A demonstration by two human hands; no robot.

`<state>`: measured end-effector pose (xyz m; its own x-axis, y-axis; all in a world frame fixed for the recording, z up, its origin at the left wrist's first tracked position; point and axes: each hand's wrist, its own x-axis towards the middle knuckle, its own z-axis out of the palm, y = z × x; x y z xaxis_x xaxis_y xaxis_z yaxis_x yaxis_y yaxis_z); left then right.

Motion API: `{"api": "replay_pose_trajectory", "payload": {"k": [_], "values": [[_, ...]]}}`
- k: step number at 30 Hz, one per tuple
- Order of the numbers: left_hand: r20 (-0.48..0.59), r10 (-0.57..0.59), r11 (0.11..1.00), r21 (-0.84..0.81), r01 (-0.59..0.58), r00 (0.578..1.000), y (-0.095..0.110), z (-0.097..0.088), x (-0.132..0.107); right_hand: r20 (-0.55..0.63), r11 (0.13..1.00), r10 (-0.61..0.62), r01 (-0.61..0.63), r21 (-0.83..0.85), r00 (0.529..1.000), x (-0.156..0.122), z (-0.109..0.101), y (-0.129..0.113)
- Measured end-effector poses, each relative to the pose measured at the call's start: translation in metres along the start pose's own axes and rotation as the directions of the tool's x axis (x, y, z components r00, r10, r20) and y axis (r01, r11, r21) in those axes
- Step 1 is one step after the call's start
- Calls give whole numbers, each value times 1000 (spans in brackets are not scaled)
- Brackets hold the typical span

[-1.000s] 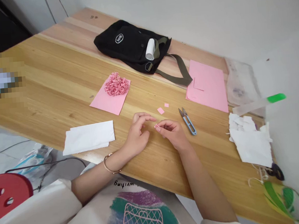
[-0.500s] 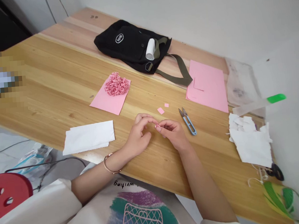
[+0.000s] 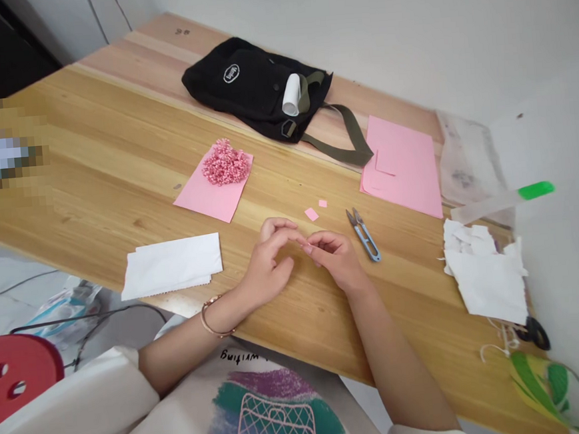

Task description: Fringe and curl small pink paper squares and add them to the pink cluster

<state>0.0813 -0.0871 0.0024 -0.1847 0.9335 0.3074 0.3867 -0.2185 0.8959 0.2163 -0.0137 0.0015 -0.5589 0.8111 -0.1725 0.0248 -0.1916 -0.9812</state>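
My left hand (image 3: 268,262) and my right hand (image 3: 335,257) rest on the wooden table (image 3: 113,144) near its front edge, fingertips pinched together where they meet. A tiny pink paper piece was between them a moment ago; it is hidden by the fingers now. Two small pink paper scraps (image 3: 312,214) lie just beyond the hands. Blue thread snips (image 3: 364,236) lie to the right of my right hand. A heap of small pink rolled pieces (image 3: 225,162) sits on a pink sheet (image 3: 207,195) further back.
A black bag (image 3: 254,86) with a white roll lies at the back. More pink sheets (image 3: 406,168) lie at the right, white paper (image 3: 173,265) at the left front, torn white paper (image 3: 487,275) at the right. A red stool (image 3: 16,375) stands below left.
My left fingers have closed in onto my right fingertips, covering the tiny pink piece that showed between them before.
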Motion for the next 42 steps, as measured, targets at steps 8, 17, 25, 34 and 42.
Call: {"api": "replay_pose_trajectory", "payload": {"k": [8, 17, 25, 34, 42], "values": [[-21, -29, 999, 32, 29, 999, 1, -1, -1, 5, 999, -3, 3, -46, 1000, 0, -1, 0], [-31, 63, 991, 117, -58, 998, 3, 1, -4, 13, 999, -34, 34, -37, 999, 0, -3, 3], [-78, 59, 984, 170, -45, 995, 2, 1, -3, -9, 998, -5, 4, -70, 1000, 0, -2, 1], [-123, 48, 974, 225, -19, 991, 1, 2, -4, 3, 1000, -7, 7, -12, 1000, 0, -2, 2], [-103, 33, 975, 221, -10, 994, 2, 2, -3, -5, 1000, -1, 1, -21, 1000, 0, -2, 2]]}}
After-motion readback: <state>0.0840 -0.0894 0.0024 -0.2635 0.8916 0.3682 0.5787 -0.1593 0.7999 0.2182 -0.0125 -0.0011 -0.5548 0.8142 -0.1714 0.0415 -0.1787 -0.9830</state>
